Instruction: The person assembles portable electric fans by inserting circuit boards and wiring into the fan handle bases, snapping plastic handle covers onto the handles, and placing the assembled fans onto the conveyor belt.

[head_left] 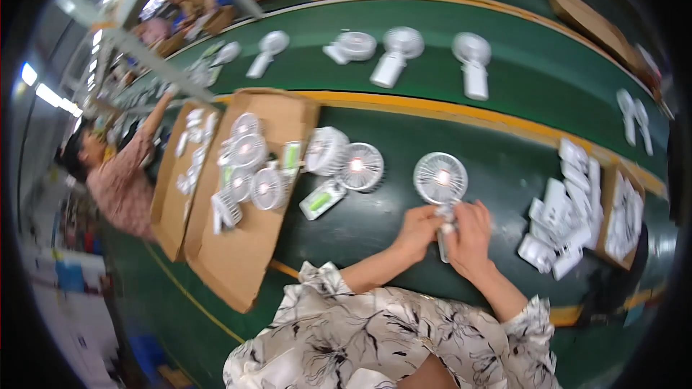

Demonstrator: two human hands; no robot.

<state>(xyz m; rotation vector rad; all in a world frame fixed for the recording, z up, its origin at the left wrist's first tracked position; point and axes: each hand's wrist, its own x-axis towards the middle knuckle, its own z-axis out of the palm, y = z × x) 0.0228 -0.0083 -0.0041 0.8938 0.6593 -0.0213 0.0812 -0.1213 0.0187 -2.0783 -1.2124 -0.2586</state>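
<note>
A white handheld fan [440,177] with a round grille is held upright before me, its head pointing away over the dark green bench. My left hand [420,230] pinches it at the neck, just below the head. Around the handle, my right hand [470,234] is closed from the other side. Fingers cover most of the handle; its lower end shows between the hands. Left of it, two more fan heads [360,166] rest on the bench, and beside them lies an open handle with a green battery [322,199].
A cardboard tray [245,274] with several fans stands at left, another tray [170,225] beyond it. White handle covers [555,209] are heaped at right beside a small cardboard box [613,252]. Fans lie on the green conveyor [432,21] ahead. A co-worker [119,180] reaches over at far left.
</note>
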